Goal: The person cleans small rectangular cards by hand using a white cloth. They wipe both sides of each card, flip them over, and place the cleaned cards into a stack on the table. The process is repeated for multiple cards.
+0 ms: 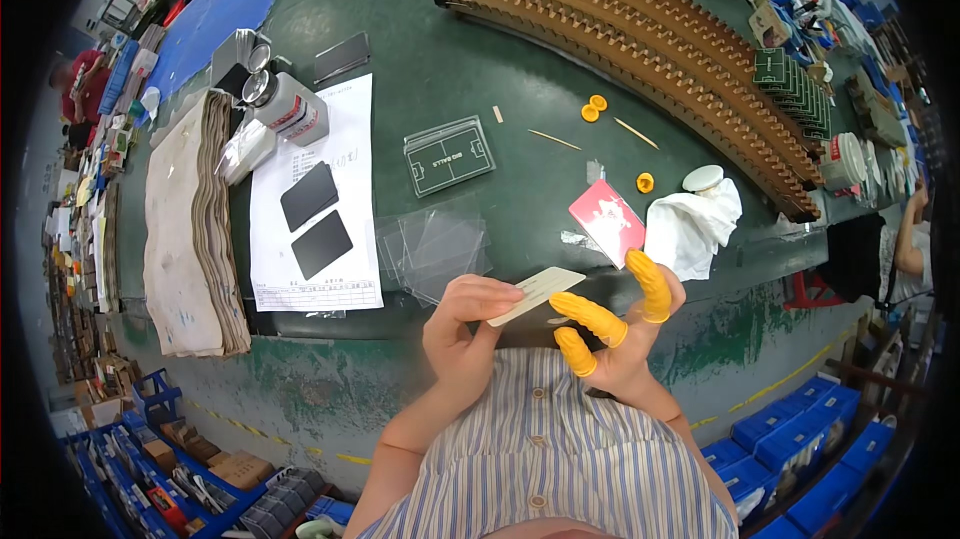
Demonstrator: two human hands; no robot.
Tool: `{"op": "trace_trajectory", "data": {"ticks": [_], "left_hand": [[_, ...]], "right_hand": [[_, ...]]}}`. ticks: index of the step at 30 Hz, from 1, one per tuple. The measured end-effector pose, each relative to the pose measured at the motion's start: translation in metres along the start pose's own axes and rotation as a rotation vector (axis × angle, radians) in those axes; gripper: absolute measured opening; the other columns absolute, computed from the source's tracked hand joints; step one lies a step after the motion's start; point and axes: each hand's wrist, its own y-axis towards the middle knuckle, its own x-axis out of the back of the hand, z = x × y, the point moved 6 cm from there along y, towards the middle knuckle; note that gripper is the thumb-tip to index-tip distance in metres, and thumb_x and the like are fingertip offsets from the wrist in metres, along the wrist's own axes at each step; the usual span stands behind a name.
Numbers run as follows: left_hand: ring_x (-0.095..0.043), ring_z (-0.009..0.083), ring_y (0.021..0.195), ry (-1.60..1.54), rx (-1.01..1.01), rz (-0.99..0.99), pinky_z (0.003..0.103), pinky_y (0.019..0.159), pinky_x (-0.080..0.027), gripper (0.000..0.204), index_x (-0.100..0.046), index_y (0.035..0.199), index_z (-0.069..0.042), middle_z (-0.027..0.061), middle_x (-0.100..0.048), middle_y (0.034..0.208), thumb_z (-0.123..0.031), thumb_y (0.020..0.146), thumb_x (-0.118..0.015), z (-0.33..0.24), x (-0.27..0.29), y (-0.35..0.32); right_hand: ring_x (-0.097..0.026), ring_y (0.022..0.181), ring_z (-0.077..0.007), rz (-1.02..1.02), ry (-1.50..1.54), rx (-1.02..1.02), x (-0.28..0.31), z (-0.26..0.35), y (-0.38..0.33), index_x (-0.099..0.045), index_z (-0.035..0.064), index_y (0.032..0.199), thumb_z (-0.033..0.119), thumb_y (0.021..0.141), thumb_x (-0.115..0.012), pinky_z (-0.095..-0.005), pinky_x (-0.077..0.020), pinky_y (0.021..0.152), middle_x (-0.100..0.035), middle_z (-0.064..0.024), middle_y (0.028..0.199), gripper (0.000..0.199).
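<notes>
My left hand (465, 334) is closed on a pale cream card (537, 296), thumb on top, tilted above the table's front edge. My right hand (625, 339) wears yellow finger cots on several fingers. Its fingers are spread with nothing between them, one fingertip close to the card's right end. Just past it a red card with a white pattern (608, 223) lies on the table. Beside that is a crumpled white cloth (690, 229) with a round white lid (703, 179) at its far edge. Clear plastic sleeves (435, 247) lie left of centre, below a stack of green cards (449, 157).
Long slotted wooden racks (620, 39) curve across the far right, with green cards (795, 89) in them. Toothpicks (636, 133) and yellow finger cots (645, 182) lie mid-table. At left are a metal-topped bottle (290, 109), black cards (323, 244) on a paper sheet (350, 139), and stacked cloths (185, 239).
</notes>
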Motion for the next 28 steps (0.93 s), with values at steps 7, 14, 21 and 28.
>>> {"op": "trace_trajectory", "data": {"ticks": [7, 14, 21, 28], "left_hand": [[-0.059, 0.0232, 0.091, -0.002, 0.000, 0.012, 0.033, 0.083, -0.044, 0.019, -0.057, 0.086, -0.004, 0.0105, -0.066, 0.092, 0.012, 0.076, -0.059, 0.001, 0.001, -0.001], [-0.059, 0.0233, 0.091, -0.004, -0.009, 0.018, 0.033, 0.083, -0.044, 0.019, -0.057, 0.086, -0.004, 0.0110, -0.065, 0.093, 0.012, 0.076, -0.058, 0.000, 0.000, -0.001], [-0.059, 0.0241, 0.091, -0.014, -0.007, 0.011, 0.034, 0.083, -0.045, 0.018, -0.056, 0.086, -0.004, 0.0123, -0.065, 0.093, 0.011, 0.077, -0.058, 0.001, -0.002, 0.000], [-0.059, 0.0244, 0.091, -0.002, -0.010, 0.005, 0.034, 0.083, -0.045, 0.019, -0.056, 0.086, -0.004, 0.0125, -0.064, 0.093, 0.012, 0.076, -0.059, 0.003, -0.001, -0.001]], "right_hand": [[-0.029, 0.112, -0.0308, 0.020, -0.029, 0.015, -0.001, 0.000, 0.000, -0.071, 0.0230, 0.096, 0.034, 0.071, -0.070, -0.0395, -0.0276, 0.094, -0.040, -0.0123, 0.127, 0.027], [-0.031, 0.109, -0.0280, 0.018, -0.011, 0.061, 0.000, 0.007, 0.003, -0.071, 0.0271, 0.097, 0.034, 0.071, -0.071, -0.0367, -0.0299, 0.090, -0.043, -0.0071, 0.125, 0.027], [-0.031, 0.110, -0.0269, 0.095, 0.028, 0.073, -0.011, 0.012, 0.003, -0.070, 0.0294, 0.097, 0.036, 0.069, -0.071, -0.0370, -0.0304, 0.090, -0.044, -0.0047, 0.124, 0.029], [-0.032, 0.108, -0.0281, -0.025, 0.042, 0.031, -0.005, 0.001, 0.002, -0.070, 0.0268, 0.099, 0.036, 0.071, -0.070, -0.0379, -0.0301, 0.090, -0.043, -0.0066, 0.126, 0.029]]}}
